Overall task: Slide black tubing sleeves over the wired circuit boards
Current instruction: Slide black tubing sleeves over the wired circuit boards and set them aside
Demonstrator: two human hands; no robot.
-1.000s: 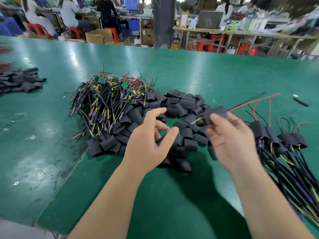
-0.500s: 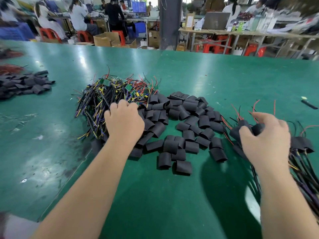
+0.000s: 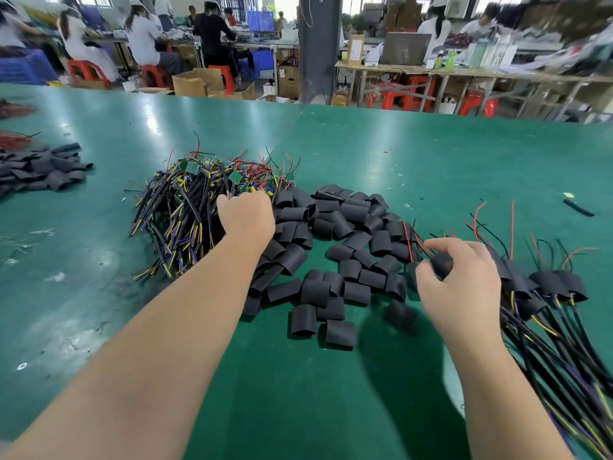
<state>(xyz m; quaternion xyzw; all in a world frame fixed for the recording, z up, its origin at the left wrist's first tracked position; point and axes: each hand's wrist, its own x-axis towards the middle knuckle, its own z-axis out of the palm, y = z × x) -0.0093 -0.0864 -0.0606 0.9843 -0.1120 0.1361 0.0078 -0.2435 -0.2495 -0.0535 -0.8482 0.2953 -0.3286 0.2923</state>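
Green matting covers the long work table, and a person's two bare forearms stretch out over it. The left hand is down on the inner edge of the tangle of wired circuit boards, a heap of black, yellow, purple and red leads with small green boards showing at its far side. Its fingers curl downward into the leads and are hidden behind the knuckles, so I cannot tell whether they grasp anything.

Just right of that heap, touching it, lies the spread of loose tubing sleeves, short flattened black tubes scattered between the two hands. The right hand hangs at the right edge of that spread, thumb and curled forefinger pinching one black sleeve. Thin red wires run from beside it up and left across the loose ones. Another sleeve just below the thumb is blurred.

On the outer side of the right wrist lies the bundle of sleeved boards, with black caps at the far ends, red leads poking up and long cables trailing toward the near right corner. Far left sits a second heap of sleeves, well apart. A small black stick lies alone at far right. Beyond the table, people sit at benches on red stools.
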